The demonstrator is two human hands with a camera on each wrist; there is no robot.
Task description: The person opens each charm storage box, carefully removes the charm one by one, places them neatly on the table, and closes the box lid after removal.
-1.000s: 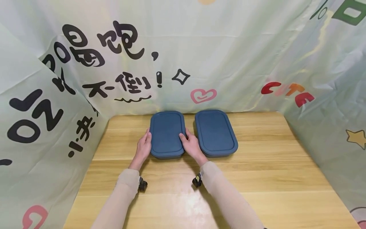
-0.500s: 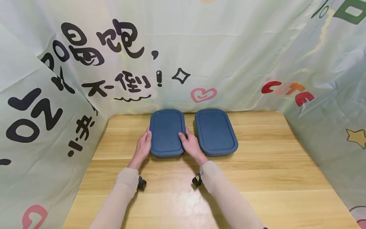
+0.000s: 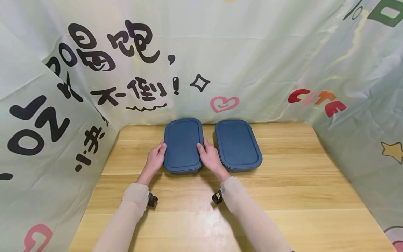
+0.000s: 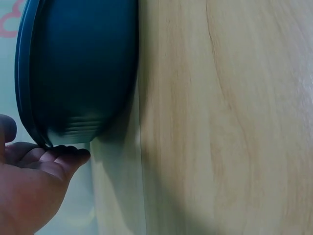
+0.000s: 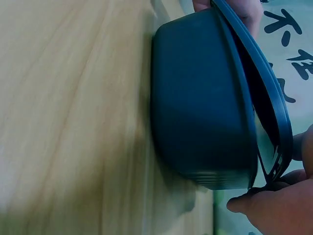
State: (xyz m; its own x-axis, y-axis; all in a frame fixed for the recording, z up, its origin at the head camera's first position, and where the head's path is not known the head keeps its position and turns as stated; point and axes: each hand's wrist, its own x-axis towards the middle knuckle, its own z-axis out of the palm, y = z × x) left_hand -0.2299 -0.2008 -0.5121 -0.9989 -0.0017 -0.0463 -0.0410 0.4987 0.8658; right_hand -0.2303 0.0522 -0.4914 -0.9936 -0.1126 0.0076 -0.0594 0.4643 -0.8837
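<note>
A blue rectangular food container (image 5: 200,103) stands at the back of the table, its matching lid (image 3: 183,145) on top. In the right wrist view the lid's right side is raised, with a dark gap between it and the container's rim. My right hand (image 3: 210,158) pinches the lid's right edge, thumb on top and fingers beneath. My left hand (image 3: 155,157) holds the left edge; its curled fingers (image 4: 58,156) sit under the lid's rim in the left wrist view. What the container holds is hidden. A second blue lidded container (image 3: 238,144) stands just right of my right hand.
The wooden table (image 3: 283,196) reaches toward me from a printed cloth backdrop (image 3: 267,63). More cloth closes off the left and right sides. Both containers stand close to the back cloth.
The lid has risen and shifted a little to the left, its right side coming away from the container. My left hand and forearm have moved slightly left; the second container stays put.
</note>
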